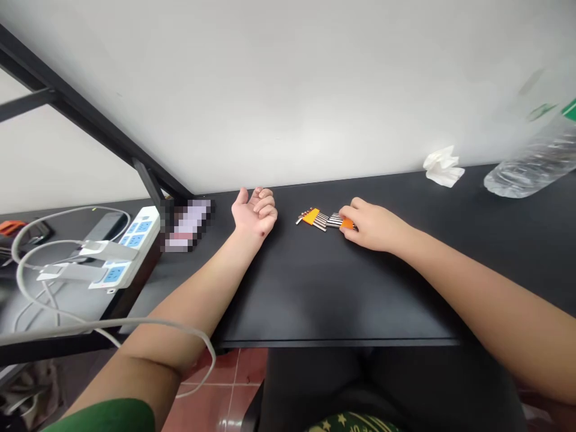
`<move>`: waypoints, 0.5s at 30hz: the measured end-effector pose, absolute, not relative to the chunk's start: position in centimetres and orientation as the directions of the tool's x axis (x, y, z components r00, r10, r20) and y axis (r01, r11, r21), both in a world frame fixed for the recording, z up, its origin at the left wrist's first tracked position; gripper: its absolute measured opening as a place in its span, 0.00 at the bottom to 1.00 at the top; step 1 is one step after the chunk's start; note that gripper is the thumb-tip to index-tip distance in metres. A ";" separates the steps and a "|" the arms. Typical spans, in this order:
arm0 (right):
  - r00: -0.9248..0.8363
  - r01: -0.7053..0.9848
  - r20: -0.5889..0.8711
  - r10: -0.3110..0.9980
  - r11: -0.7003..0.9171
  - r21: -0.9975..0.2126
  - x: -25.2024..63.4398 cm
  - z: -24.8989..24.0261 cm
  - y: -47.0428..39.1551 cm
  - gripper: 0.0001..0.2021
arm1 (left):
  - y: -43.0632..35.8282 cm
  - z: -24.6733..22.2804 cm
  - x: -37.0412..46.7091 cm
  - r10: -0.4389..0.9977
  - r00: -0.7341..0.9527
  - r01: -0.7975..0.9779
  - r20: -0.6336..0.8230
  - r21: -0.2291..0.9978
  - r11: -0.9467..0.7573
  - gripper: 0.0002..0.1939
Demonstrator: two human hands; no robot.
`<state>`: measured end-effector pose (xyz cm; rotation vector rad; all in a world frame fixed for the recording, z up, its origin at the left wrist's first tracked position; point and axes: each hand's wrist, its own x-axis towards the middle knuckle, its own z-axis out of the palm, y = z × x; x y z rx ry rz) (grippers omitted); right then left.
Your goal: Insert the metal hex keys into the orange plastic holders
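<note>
Two sets of metal rods in orange holders, which look like hex key sets, lie on the black table (315, 288). The left hex key set (311, 216) lies untouched, its rods fanned out. My right hand (375, 225), palm down, grips the orange holder of the right hex key set (333, 220) between thumb and fingers. Its rods point left, close to the other set's rods; part of it is hidden under my fingers. My left hand (256, 211) rests palm up to the left, its fingers curled in and its thumb sticking out. I see nothing in it.
Left stand a white power strip (135, 240) with plugged-in chargers and a dark metal frame (153, 180). A white cable (198, 333) crosses by my left forearm. Crumpled tissue (443, 166) and a clear plastic bottle (531, 168) are at the back right, near the wall.
</note>
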<state>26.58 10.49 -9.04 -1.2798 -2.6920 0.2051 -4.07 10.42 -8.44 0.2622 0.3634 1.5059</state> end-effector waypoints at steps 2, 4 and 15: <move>-0.621 0.764 0.060 0.782 0.621 -0.175 26.7 -8.7 10.4 0.12 | 10.4 -8.4 -4.1 0.997 0.023 -0.921 -0.070 0.386 0.048 0.25; -0.622 0.774 -0.002 0.783 0.614 -0.156 27.2 -8.1 10.2 0.10 | 10.4 -8.4 -4.2 0.997 0.022 -0.925 -0.069 0.378 0.046 0.25; -0.683 0.721 -0.067 0.727 0.657 -0.222 26.5 -7.5 8.5 0.07 | 10.5 -8.5 -4.0 0.996 0.016 -0.930 -0.084 0.364 0.045 0.27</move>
